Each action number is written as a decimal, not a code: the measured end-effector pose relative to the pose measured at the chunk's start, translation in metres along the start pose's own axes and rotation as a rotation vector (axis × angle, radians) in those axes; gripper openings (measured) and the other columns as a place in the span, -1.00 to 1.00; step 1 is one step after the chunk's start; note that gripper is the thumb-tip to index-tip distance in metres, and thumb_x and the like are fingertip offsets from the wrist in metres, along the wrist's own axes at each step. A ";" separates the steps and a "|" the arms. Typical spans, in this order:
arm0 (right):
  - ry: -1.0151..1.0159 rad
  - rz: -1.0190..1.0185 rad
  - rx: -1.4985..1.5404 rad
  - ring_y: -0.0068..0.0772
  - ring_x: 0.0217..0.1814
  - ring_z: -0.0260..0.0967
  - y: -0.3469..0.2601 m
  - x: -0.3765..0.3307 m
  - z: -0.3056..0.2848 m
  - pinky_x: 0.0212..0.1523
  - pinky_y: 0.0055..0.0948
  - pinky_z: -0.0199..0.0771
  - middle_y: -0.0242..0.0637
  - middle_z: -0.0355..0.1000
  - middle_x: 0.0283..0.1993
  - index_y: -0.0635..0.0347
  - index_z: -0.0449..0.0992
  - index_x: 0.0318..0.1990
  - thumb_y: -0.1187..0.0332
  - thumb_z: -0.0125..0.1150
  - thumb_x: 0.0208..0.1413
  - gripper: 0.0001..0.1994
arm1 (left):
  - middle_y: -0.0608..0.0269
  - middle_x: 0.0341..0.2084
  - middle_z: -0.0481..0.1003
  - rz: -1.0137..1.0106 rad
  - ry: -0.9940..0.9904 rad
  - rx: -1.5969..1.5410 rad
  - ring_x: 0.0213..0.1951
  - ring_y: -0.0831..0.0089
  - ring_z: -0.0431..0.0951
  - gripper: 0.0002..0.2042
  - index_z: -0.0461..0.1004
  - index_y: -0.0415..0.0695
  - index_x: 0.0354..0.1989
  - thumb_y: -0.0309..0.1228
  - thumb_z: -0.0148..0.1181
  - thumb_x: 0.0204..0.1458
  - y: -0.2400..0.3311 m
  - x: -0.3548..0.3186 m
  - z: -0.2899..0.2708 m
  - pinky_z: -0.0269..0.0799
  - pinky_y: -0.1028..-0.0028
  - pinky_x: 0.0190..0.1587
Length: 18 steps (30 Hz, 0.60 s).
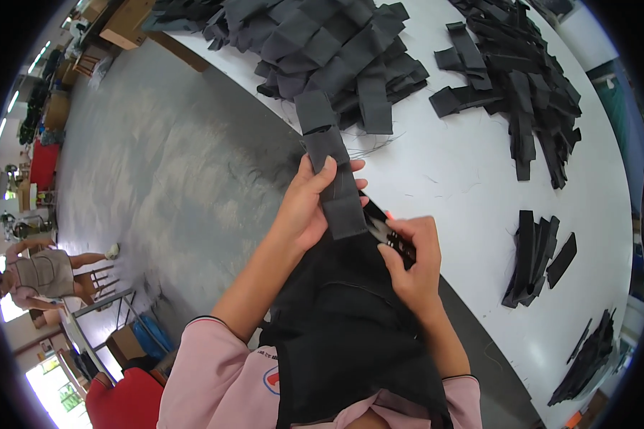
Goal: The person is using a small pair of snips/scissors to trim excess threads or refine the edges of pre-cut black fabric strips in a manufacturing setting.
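Observation:
Pinched between the thumb and fingers of my left hand [304, 204] is a dark grey fabric strip [342, 196], folded in places and hanging toward my black apron. Its upper end reaches the near edge of a big heap of similar dark strips [315, 43]. My right hand [421, 268] is closed around small dark thread snips [392, 236], whose blades point at the strip's lower end. Whether the blades touch the cloth cannot be made out.
The white table [451, 193] runs along my right, with loose thread bits on it. A second pile of strips [526, 86] and smaller bundles [533, 257] lie there. Grey floor [172, 164] stretches left, where another person [46, 275] sits. A red chair [125, 400] stands behind me.

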State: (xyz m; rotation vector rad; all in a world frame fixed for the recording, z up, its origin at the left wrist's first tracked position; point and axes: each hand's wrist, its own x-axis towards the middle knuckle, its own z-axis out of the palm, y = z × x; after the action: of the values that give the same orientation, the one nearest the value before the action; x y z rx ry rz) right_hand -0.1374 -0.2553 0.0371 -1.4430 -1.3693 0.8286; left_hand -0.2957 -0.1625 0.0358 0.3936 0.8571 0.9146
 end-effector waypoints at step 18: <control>0.045 -0.346 -0.464 -0.41 -0.63 0.18 -0.001 -0.012 0.025 -0.63 -0.49 0.16 -0.35 0.23 -0.49 0.17 0.48 -0.25 0.44 0.28 -0.22 -0.72 | 0.11 -0.16 0.39 0.173 0.240 -0.195 -0.19 0.30 0.43 -0.72 0.07 -0.06 -0.06 -0.29 -0.05 0.15 -0.002 -0.005 0.007 0.46 0.19 -0.17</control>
State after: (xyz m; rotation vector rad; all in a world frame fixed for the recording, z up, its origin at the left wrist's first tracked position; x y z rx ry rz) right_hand -0.1627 -0.2625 0.0288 -1.4886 -1.7897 0.2616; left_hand -0.2912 -0.1675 0.0411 0.1919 0.9522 1.2125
